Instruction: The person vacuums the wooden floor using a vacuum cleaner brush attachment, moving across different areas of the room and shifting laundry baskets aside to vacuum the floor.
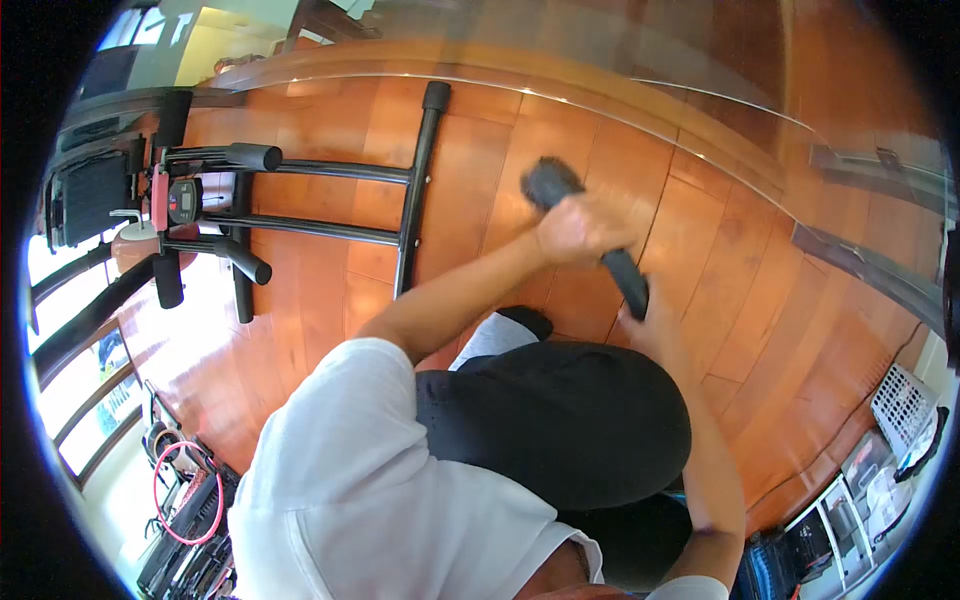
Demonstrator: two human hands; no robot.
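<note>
My left hand [585, 230] is wrapped round the middle of a dark stick-like tool with a bulky rounded head [552, 182], held above the wooden floor. Motion blur keeps me from telling its exact kind. Its black handle [626, 280] slants down and to the right. At the lower end of that handle, my right hand [652, 312] closes round it, partly blurred. My bent knee in black cloth [560, 420] is just below the hands, and a dark-tipped foot [525, 320] shows beside it.
A black-framed exercise machine [405, 215] with a small digital counter [184, 201] stands at left. Glass panelling [600, 85] borders the floor ahead. A pink hoop [188, 493] leans at lower left. A white basket [903, 405] and shelving [840, 530] are at right.
</note>
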